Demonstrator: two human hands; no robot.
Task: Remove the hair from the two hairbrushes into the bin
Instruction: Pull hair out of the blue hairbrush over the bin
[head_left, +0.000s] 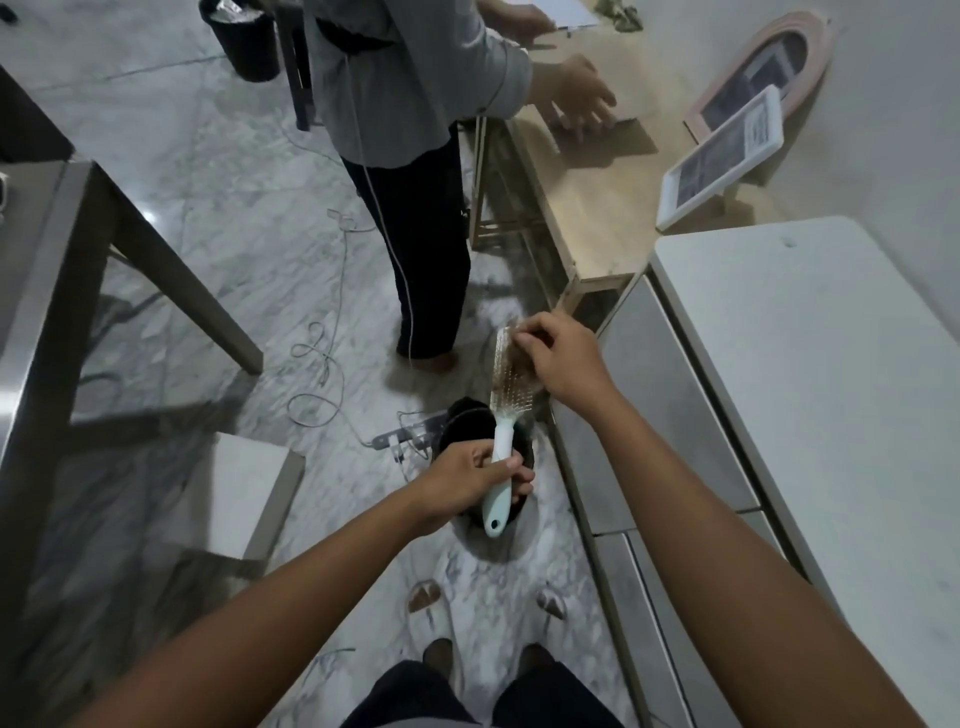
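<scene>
So the hairbrush (505, 410) is up in the air right over the black bin (462, 418) on the floor, bristles facing right. Our left hand (475, 475) is wrapped tight around the pale handle, and our right hand (558, 358) is pinching at the brown clump of hair (522, 371) stuck in the bristles. Looks like we're mid-pull on the first brush; we can't spot the second one anywhere. Next up, we'd guess, is lifting that clump free and dropping it straight down, so it needs to stay over the bin. Around us: a power strip (402, 434) and loose cables just left of the bin, a white table (810, 395) on the right, and another person (415, 171) standing close behind the bin.
</scene>
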